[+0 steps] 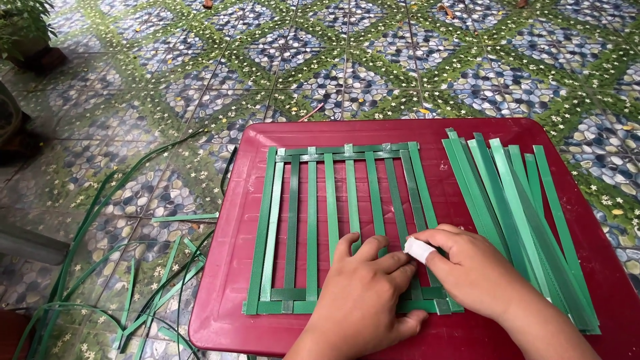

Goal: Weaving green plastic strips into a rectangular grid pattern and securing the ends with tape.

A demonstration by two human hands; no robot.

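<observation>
hands pressing on a half-woven green strip mat

while both hands rest on the lower right part of the woven frame of green strips (333,220), the frame lies flat on a dark red plastic tray (233,313), which stands on a patterned tile floor (400,60). the left hand (367,293) lies flat and released, its fingers spread over the vertical strips, pressing and not grasping. the right hand (473,270) has a white bandage (420,249) on one finger, and its fingertips seem to pinch one vertical strip; i cannot tell surely if the strip is really held.

what could go wrong, in my judgement: the vertical strips are fixed only at the top and bottom cross strips, so a push to the side could make them slide and the gaps become uneven. the bandaged finger may grip less well on the smooth plastic. the pile of loose green strips (520,213) lies just beside the right wrist, and the forearm could push it off the tray edge.

hidden things: the hands cover the lower right corner of the frame, so the weave there is not visible. long scrap strips (133,293) on the floor are cut off at the lower edge, and a potted plant (27,33) is only partly seen.
</observation>
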